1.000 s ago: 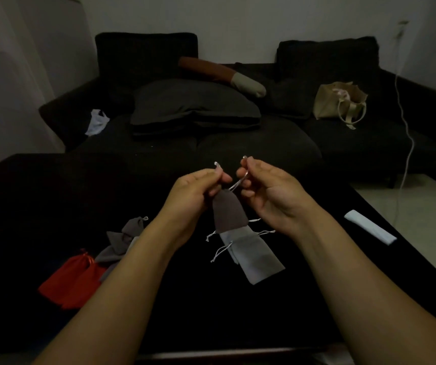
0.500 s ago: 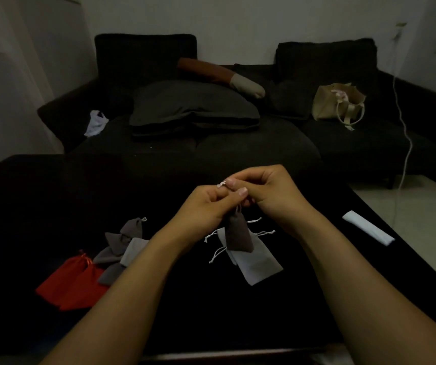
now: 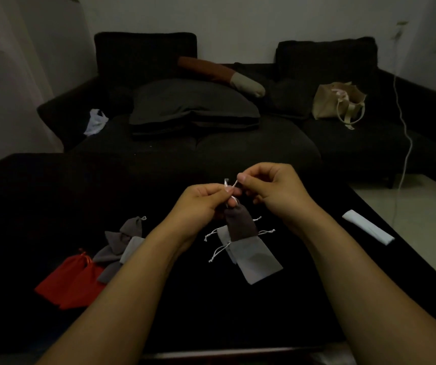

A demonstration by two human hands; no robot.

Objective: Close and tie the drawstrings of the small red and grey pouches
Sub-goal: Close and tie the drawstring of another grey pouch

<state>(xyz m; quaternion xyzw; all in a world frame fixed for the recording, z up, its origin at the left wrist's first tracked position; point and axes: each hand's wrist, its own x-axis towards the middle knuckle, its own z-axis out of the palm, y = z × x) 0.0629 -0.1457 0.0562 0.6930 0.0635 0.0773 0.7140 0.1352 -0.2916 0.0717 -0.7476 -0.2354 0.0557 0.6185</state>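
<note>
Left hand [image 3: 201,204] pinches the cord [image 3: 231,186] at the neck of the dark pouch [image 3: 239,223]; right hand [image 3: 272,191] pinches the cord's end, above the table's [image 3: 53,196] middle.

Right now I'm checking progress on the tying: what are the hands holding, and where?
Both hands, left and right, pinch the white drawstring above the dark grey pouch, which hangs below.

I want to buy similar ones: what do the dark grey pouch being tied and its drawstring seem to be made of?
The dark grey pouch looks like soft matte fabric, perhaps velvet or felt: it hangs limp with no shine. Its drawstring, pinched by the left hand and the right hand, looks like thin pale cord, possibly slightly glossy; the dim light leaves that open.
</note>
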